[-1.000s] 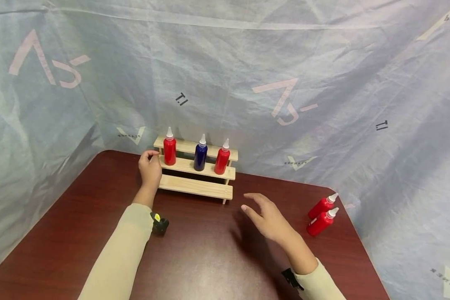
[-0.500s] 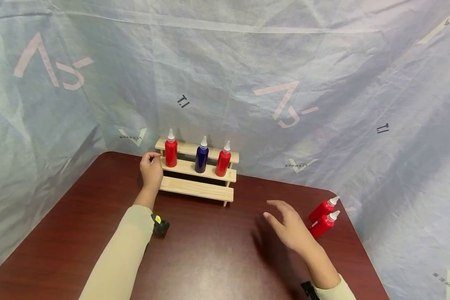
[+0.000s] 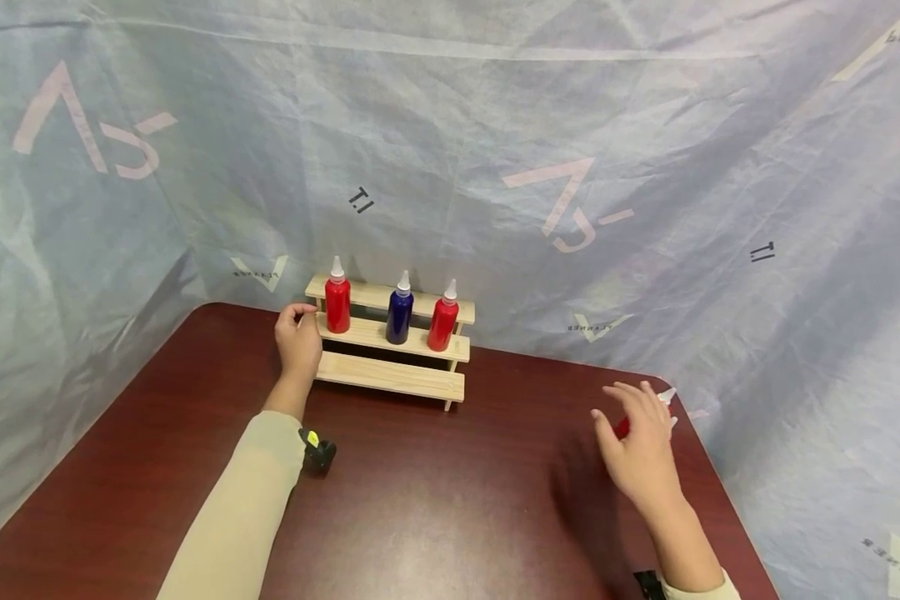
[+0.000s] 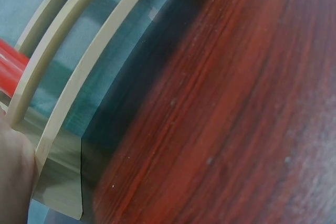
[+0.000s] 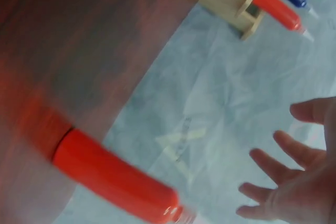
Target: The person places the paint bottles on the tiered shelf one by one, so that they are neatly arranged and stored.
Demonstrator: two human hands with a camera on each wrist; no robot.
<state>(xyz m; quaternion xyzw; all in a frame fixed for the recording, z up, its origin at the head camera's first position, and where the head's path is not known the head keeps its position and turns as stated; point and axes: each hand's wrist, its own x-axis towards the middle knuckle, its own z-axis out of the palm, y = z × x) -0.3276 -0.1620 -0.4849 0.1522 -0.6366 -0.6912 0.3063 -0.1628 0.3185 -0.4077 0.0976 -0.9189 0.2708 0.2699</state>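
Observation:
At the left end of a three-step wooden display rack (image 3: 393, 377), my left hand (image 3: 298, 343) grips the end of the middle shelf with curled fingers. On that shelf stand a red squeeze bottle (image 3: 338, 307), a dark blue squeeze bottle (image 3: 400, 317) and another red one (image 3: 443, 325), all with white nozzle caps. My right hand (image 3: 645, 454) is over at the right, fingers spread and holding nothing. It largely covers two red bottles in the head view. One red bottle (image 5: 115, 179) shows in the right wrist view, apart from the fingers.
The dark red wooden table (image 3: 420, 500) has rounded far corners. Grey printed cloth (image 3: 450, 150) hangs close behind the rack and along both sides. The rack's top and bottom shelves carry no bottles.
My right hand has moved right, from near the rack to the two red bottles at the table's right side. My left hand stays at the rack's end.

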